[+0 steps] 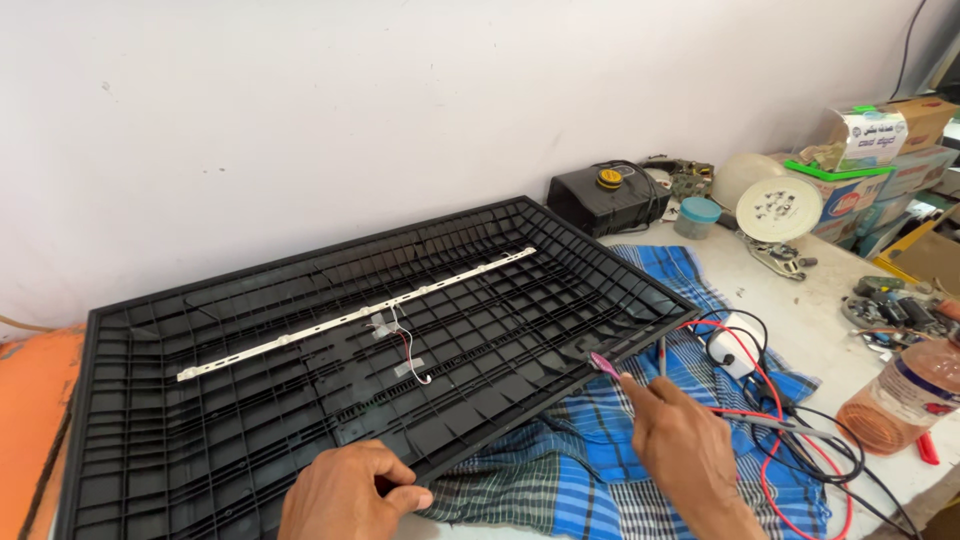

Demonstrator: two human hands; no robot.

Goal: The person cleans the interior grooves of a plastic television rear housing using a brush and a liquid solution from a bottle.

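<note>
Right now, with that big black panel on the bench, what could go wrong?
The black panel overhangs the checked cloth; only the left hand steadies its near edge, so it might slide. The right hand holds a thin purple-tipped tool close to tangled red and black wires, which could snag. The thin red wire taped beside the white light strip looks easy to pull loose.
</note>
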